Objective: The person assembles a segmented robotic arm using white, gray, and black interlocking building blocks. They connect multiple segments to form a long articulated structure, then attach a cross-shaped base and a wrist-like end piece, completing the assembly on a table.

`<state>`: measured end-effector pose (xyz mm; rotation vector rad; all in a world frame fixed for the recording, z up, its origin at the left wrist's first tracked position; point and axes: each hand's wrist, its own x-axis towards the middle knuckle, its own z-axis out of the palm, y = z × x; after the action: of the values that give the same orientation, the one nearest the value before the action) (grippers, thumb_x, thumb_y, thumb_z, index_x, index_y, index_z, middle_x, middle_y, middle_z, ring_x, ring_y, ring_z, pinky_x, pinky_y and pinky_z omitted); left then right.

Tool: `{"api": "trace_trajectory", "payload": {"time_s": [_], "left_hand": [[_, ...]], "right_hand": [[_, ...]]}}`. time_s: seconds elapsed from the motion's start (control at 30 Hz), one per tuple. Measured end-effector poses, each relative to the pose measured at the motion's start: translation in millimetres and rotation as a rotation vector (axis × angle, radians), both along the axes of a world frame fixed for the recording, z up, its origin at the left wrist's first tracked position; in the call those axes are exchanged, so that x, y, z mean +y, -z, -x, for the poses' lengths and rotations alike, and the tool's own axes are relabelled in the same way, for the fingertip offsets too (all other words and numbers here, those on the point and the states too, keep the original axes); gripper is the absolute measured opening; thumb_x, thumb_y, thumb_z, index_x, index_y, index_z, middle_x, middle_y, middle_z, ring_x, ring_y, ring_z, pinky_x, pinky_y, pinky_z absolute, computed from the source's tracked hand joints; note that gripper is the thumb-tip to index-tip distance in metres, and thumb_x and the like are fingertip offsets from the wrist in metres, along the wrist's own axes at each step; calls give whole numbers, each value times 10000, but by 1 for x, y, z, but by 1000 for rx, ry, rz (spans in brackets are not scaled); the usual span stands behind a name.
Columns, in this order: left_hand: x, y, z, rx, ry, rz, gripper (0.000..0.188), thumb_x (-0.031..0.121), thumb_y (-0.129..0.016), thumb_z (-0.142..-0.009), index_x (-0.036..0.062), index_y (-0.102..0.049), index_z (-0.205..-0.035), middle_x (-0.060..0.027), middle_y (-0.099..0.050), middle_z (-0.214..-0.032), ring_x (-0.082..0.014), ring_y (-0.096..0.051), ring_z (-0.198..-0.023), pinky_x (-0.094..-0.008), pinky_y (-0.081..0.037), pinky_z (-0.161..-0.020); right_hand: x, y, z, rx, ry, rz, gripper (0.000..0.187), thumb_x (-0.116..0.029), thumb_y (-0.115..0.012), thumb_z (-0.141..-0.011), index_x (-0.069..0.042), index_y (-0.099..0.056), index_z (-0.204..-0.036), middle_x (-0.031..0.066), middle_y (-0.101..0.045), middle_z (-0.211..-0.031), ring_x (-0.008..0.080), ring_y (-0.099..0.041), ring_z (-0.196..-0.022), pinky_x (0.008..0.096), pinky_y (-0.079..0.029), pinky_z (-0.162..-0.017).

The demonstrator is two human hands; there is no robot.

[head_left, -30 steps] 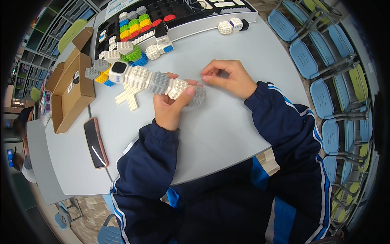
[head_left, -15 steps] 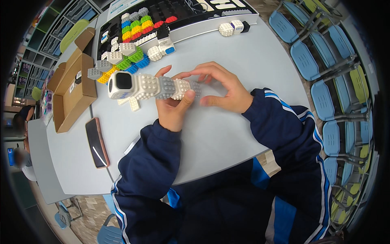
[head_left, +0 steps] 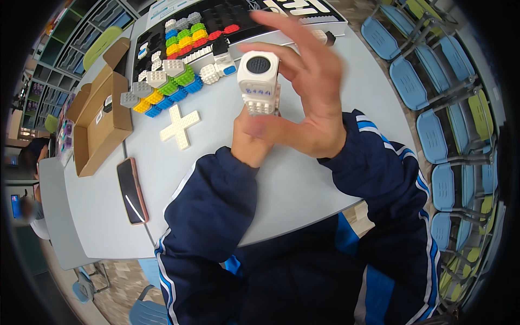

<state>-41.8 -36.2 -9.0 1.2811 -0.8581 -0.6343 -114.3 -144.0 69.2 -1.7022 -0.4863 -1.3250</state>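
Observation:
A stack of studded building blocks [head_left: 259, 89] stands on end above the table, its white top block bearing a round dark disc. My left hand [head_left: 250, 140] is closed on the stack from below; most of its fingers are hidden behind the blocks and my other hand. Slightly smeared by motion, my right hand [head_left: 320, 89] is open around the stack's right side, thumb in front and fingers spread behind. A flat cream cross-shaped plate [head_left: 180, 127] lies to the left. Beyond it are joined grey, green, yellow and blue blocks [head_left: 165, 86] and a white block assembly [head_left: 218, 69].
A black parts tray [head_left: 244, 27] with coloured blocks spans the table's far side. At left are an open cardboard box [head_left: 103, 122] and a phone [head_left: 132, 190]. Rows of blue and green chairs [head_left: 444, 124] stand right of the table.
The block stack has turned from lying sideways to upright and moved right with my left hand. My right hand has risen and spread around it. The cross-shaped plate is now uncovered.

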Motion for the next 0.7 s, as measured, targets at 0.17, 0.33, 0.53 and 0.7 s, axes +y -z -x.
{"api": "trace_trajectory", "payload": {"time_s": [0.17, 0.33, 0.53, 0.7], "left_hand": [[0, 23, -2, -91, 126, 79, 379, 104, -691, -813, -10, -577, -1156, -71, -615, -1045, -154, -565, -990, -317, -477, -814], [-2, 16, 1, -39, 122, 86, 365, 104, -691, -816, -21, -586, -1143, -68, -624, -1035, -154, -570, -981, -316, -471, -835], [2, 1, -4, -162, 82, 42, 388, 88, -697, -826, -10, -556, -1174, -70, -602, -1105, -150, -565, -1016, -314, -472, -849], [5, 8, -5, -69, 114, 44, 452, 36, -718, -835, 17, -482, -1220, -71, -557, -1183, -156, -553, -1077, -304, -456, -901]], "right_hand": [[3, -14, 3, 244, 178, 111, 267, 21, -747, -694, -72, -743, -944, 146, -647, -1060, 234, -658, -938, 292, -523, -764], [3, -15, 2, 249, 179, 106, 260, 59, -697, -707, -64, -732, -934, 120, -647, -1020, 194, -667, -847, 265, -525, -710], [4, -14, 3, 315, 142, 74, 271, 5, -688, -735, -90, -725, -987, 104, -626, -1050, 229, -667, -880, 296, -546, -720], [-14, -19, 6, 258, 144, 177, 421, -84, -759, -772, -57, -658, -1180, 143, -590, -1260, 258, -604, -1130, 349, -472, -956]]}}
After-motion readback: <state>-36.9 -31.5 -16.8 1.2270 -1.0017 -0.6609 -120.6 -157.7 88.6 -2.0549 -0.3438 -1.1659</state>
